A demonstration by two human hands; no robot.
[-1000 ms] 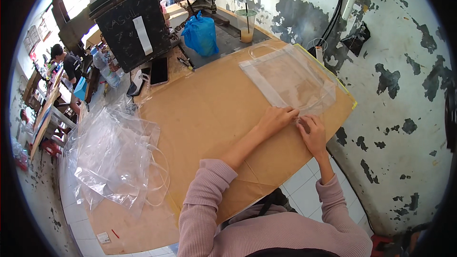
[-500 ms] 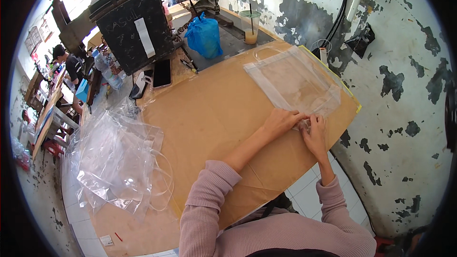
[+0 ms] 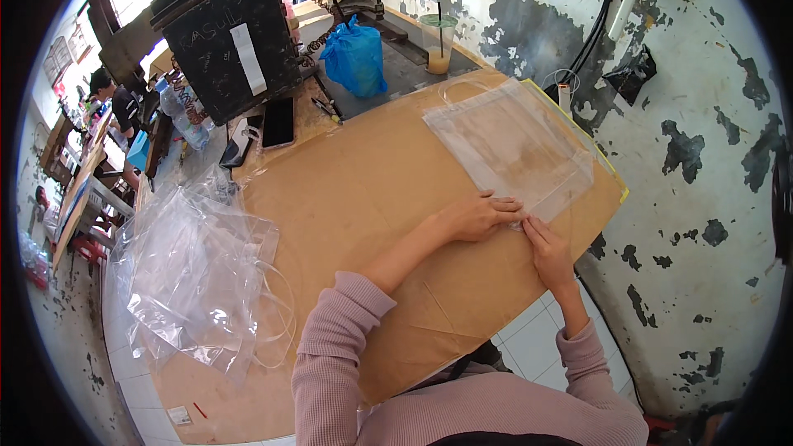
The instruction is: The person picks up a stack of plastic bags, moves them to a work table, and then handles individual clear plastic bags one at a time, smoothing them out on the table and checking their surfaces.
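Observation:
A clear plastic bag with a pale band along its edge lies flat on the brown board at the right, a loop handle at its far end. My left hand rests by its near corner, fingers stretched and lying flat against the edge; the thumb is hidden. Across from it, my right hand has its fingertips closed on that same corner, beside the left fingertips. To the left lies a loose heap of clear plastic bags with thin handles, which neither hand touches.
Brown board covers the table. Beyond it stand a black machine panel, a phone, a blue plastic bag and a cup with a straw. A peeling wall bounds the right. Another person works far left.
My left hand has flattened and shifted slightly left. My right hand has moved slightly down, its fingers straighter. The bag's near edge lies flatter.

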